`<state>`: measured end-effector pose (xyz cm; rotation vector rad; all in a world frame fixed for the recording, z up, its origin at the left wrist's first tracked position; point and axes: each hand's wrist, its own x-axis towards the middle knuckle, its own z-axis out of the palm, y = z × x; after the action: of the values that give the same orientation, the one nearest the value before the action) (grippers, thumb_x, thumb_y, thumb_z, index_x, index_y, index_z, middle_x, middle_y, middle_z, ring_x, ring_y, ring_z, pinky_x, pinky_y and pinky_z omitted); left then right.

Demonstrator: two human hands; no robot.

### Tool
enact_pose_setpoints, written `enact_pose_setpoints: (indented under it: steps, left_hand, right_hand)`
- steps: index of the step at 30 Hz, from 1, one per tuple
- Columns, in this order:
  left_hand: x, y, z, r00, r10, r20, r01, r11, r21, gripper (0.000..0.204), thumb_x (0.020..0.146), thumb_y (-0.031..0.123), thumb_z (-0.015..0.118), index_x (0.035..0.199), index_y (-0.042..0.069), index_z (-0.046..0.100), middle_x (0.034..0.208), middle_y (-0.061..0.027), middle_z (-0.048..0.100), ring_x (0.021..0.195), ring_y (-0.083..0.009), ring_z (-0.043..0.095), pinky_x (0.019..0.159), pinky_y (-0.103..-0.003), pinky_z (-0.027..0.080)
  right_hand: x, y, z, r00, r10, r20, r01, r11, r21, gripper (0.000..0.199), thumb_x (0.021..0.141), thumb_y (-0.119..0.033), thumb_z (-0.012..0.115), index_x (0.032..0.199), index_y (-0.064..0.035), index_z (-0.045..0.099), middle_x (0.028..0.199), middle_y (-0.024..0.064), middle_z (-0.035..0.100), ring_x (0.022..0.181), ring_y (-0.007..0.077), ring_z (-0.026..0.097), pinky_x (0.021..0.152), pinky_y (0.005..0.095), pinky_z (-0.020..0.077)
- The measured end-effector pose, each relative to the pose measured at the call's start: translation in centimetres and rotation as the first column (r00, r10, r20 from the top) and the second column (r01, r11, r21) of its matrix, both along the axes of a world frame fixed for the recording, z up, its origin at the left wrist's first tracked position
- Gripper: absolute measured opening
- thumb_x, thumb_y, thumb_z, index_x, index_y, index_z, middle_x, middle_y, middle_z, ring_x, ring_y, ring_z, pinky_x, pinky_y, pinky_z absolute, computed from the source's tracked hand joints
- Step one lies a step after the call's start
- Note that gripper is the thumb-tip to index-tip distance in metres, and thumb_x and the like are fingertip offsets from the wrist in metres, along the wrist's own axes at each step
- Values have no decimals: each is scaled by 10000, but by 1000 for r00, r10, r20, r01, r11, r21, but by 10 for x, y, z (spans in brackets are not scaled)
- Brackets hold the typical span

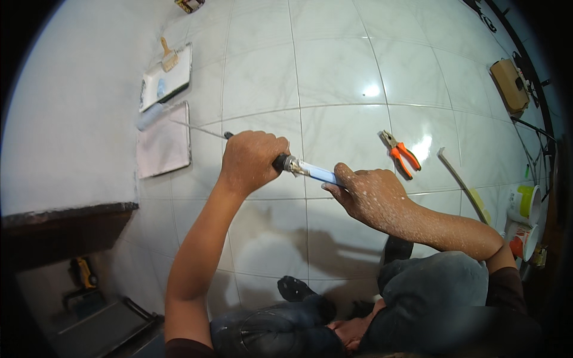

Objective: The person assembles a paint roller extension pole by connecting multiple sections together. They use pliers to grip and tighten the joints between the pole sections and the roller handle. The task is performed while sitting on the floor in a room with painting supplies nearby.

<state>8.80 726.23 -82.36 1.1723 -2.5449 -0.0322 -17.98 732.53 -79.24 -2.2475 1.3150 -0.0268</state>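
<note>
My left hand [253, 160] is closed around the black handle of a paint roller [150, 117]. Its thin wire frame runs left to a pale sleeve resting at the top edge of the nearer paint tray [170, 146]. The handle's butt pokes out beside my thumb and meets a silvery metal piece. This metal sits at the end of a light-blue and white pole [321, 173]. My right hand [373, 191], speckled with white paint, grips the pole's other end. Whether handle and pole are firmly joined cannot be told.
A second tray [180, 65] lies farther off with a paintbrush [169, 56] on it. Orange-handled pliers [400, 154] and a thin strip [462, 182] lie on the tiles at right. White tubs [525, 203] and a cardboard box [509, 86] stand along the right side. A wall borders the left.
</note>
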Motion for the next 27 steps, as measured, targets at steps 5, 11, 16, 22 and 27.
enact_pose_setpoints:
  steps: [5, 11, 16, 22, 27]
  left_hand:
    - [0, 13, 16, 996, -4, -89, -4, 997, -82, 311, 829, 258, 840, 686, 121, 600, 594, -51, 497, 526, -241, 497, 501, -382, 374]
    - [7, 22, 34, 992, -40, -119, 39, 999, -12, 217, 767, 178, 850, 865, 99, 673, 726, -32, 534, 681, -224, 533, 629, -382, 411]
    - [3, 33, 61, 996, 11, -89, -8, 999, 34, 281, 755, 65, 831, 1006, 127, 721, 833, -10, 558, 787, -204, 551, 734, -376, 453]
    - [2, 34, 70, 998, -52, -46, 54, 997, 45, 301, 709, -8, 795, 982, 109, 743, 861, -30, 617, 791, -224, 583, 701, -384, 446]
    - [-1, 33, 50, 989, -129, -71, 127, 991, -29, 330, 697, -5, 799, 1007, 97, 747, 806, -18, 628, 725, -217, 575, 691, -378, 452]
  right_hand:
    - [-15, 6, 22, 996, 87, 38, -74, 963, -258, 304, 1055, -353, 638, 1038, -53, 593, 642, 98, 628, 506, 283, 641, 432, 434, 468]
    - [-19, 9, 26, 992, 122, 30, -99, 903, -418, 320, 984, -344, 739, 1090, -61, 634, 737, 75, 575, 608, 235, 585, 497, 411, 436]
    - [-22, 2, 43, 981, 196, 6, -167, 851, -498, 366, 1014, -346, 696, 1170, -22, 629, 759, 82, 551, 639, 210, 552, 492, 370, 444]
    - [-30, -3, 48, 963, 256, 88, -185, 860, -476, 317, 1025, -319, 681, 1130, -24, 629, 790, 89, 551, 692, 221, 585, 505, 378, 479]
    - [-33, 2, 56, 979, 202, 15, -196, 965, -175, 281, 977, -280, 759, 1053, -61, 600, 743, 61, 558, 577, 226, 581, 478, 400, 451]
